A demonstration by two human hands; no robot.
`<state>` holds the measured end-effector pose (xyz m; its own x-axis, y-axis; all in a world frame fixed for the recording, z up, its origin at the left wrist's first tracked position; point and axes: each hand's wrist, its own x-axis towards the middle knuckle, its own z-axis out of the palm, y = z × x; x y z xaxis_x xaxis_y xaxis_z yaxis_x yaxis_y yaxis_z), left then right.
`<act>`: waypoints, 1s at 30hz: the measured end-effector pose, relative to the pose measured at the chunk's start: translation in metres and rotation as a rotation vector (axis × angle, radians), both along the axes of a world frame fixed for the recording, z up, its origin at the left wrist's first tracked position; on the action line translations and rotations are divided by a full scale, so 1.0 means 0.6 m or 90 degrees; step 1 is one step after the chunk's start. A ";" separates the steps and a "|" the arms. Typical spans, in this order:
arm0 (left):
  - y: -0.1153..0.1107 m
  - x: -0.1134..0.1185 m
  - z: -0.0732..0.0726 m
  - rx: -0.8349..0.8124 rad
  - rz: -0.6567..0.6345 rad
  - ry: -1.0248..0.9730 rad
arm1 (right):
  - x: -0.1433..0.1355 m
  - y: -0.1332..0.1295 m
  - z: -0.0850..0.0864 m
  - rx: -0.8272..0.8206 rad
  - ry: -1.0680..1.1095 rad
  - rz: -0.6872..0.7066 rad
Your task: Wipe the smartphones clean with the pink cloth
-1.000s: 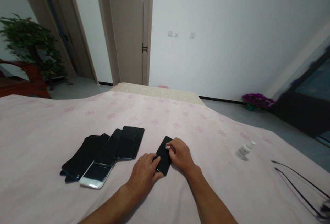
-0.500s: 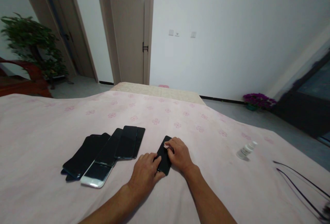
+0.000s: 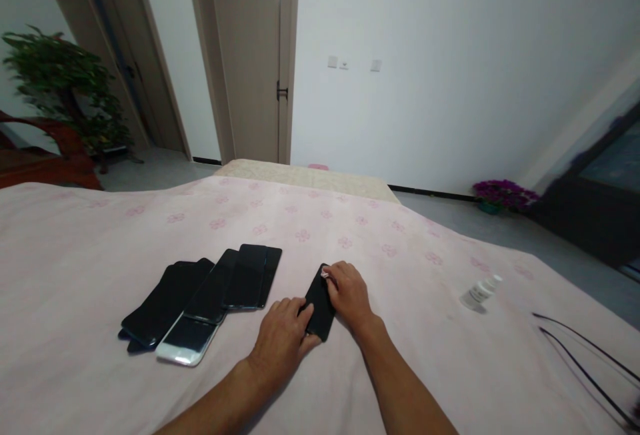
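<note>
Phone (image 3: 323, 313) — flowered cloth (image 3: 400, 341) — white wall (image 3: 440, 81)

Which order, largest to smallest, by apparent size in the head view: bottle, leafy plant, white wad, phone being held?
1. Leafy plant, though it stands farthest from the camera
2. Phone, partly covered
3. Bottle
4. White wad, only a bit showing

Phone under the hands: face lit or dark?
Dark: the visible face of the phone is plain black, no glow. The left hand and right hand cover parts of it.
</note>
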<state>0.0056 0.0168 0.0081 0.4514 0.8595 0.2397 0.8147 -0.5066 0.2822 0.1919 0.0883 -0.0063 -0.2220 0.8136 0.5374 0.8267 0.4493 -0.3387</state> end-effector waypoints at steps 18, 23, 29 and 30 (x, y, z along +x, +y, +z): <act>0.001 -0.002 -0.005 0.023 -0.008 -0.019 | -0.005 -0.007 -0.005 -0.010 0.023 0.050; 0.004 -0.004 -0.010 0.023 -0.015 -0.028 | -0.006 -0.018 -0.004 -0.008 0.034 0.074; 0.009 -0.007 -0.023 0.043 -0.018 -0.040 | 0.004 -0.015 -0.010 0.016 0.064 0.024; 0.010 -0.007 -0.024 0.046 -0.019 -0.041 | 0.003 -0.016 -0.011 0.016 0.071 0.047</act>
